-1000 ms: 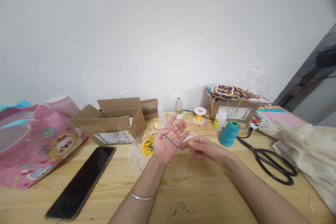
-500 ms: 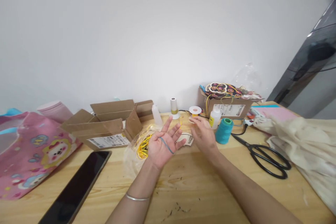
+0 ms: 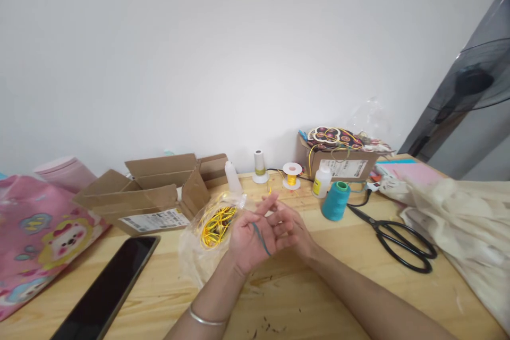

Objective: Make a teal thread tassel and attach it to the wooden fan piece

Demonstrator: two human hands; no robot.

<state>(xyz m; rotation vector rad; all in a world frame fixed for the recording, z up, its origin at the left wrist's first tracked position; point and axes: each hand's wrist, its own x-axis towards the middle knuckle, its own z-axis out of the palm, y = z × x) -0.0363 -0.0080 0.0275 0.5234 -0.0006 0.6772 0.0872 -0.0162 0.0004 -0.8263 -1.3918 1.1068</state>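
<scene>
My left hand (image 3: 253, 241) is palm up above the table, its fingers stretched out and slightly bent. A short dark teal cord (image 3: 261, 239) lies across that palm; where its ends go does not show. Close behind the left fingers is my right hand (image 3: 300, 234), its fingertips mostly hidden, so what it holds, if anything, cannot be seen. To the left of my hands sits a clear plastic bag (image 3: 195, 252) with a bundle of yellow cord (image 3: 217, 227). On the right stands a cone of teal thread (image 3: 336, 202).
Behind my hands are a squeeze bottle (image 3: 233, 178), a white spool (image 3: 260, 162), a yellow thread spool (image 3: 292, 180) and a white bottle (image 3: 321, 181). Black scissors (image 3: 402, 241) and cream cloth (image 3: 446, 218) lie right; an open carton (image 3: 159, 196) and a phone (image 3: 109, 287) left.
My two hands have come together, the right one moving down and left behind the left fingers. The lettered pale piece is now hidden behind them. The view has shifted slightly.
</scene>
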